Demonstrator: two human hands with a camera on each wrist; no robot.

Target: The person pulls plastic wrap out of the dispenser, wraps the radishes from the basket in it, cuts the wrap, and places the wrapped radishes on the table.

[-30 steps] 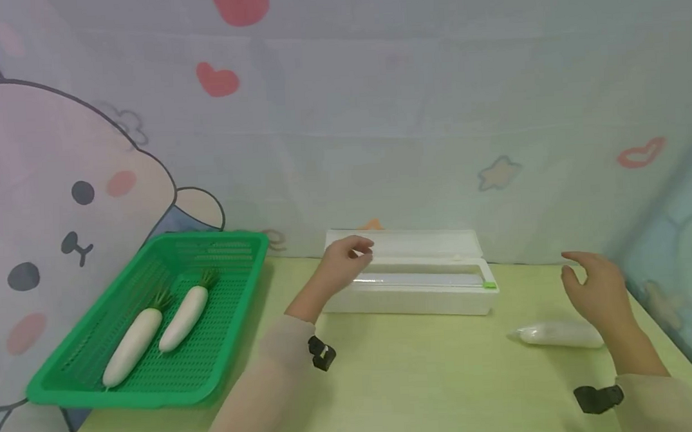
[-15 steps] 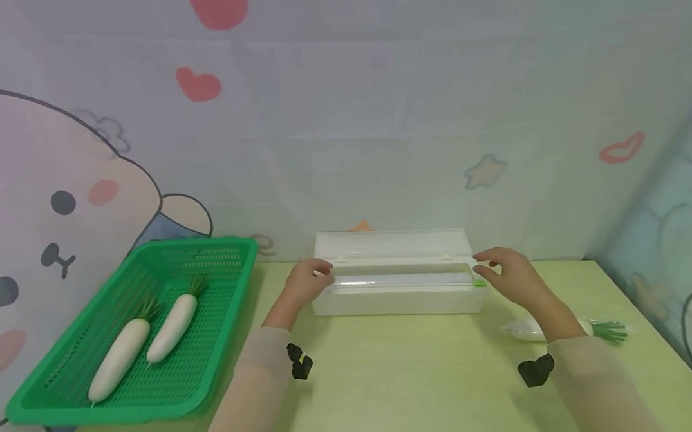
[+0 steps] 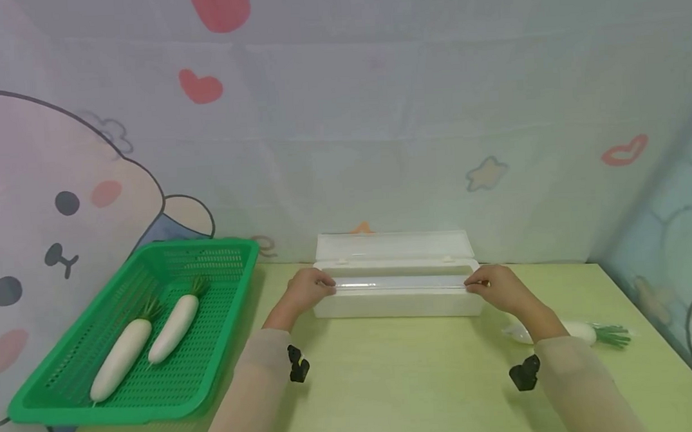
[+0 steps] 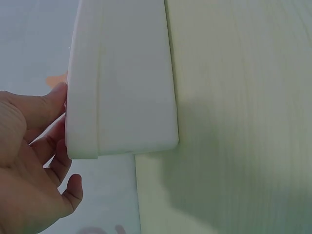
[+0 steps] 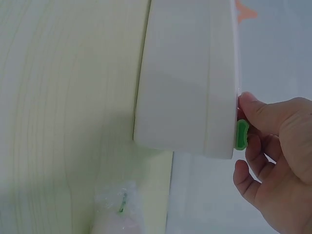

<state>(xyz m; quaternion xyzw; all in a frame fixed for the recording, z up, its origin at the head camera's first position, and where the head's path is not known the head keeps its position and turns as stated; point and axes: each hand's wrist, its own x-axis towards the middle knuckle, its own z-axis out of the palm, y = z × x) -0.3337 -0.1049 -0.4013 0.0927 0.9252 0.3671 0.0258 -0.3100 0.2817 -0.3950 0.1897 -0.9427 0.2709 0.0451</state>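
Yellow-green tabletop (image 3: 411,381); left hand (image 3: 305,290), right hand (image 3: 500,288) at white box (image 3: 399,306) rim, pinch on film (image 3: 401,282) can't tell; I'd pull evenly.

Radishes (image 3: 123,360) lie in the basket (image 3: 99,415), left of the box (image 3: 399,306); right, another radish (image 3: 580,332), seemingly inside wrap (image 3: 517,332).

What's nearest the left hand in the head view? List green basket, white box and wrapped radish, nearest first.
1. White box: at the left hand, extending right.
2. Green basket: on the hand's left.
3. Wrapped radish: far right, past the box.
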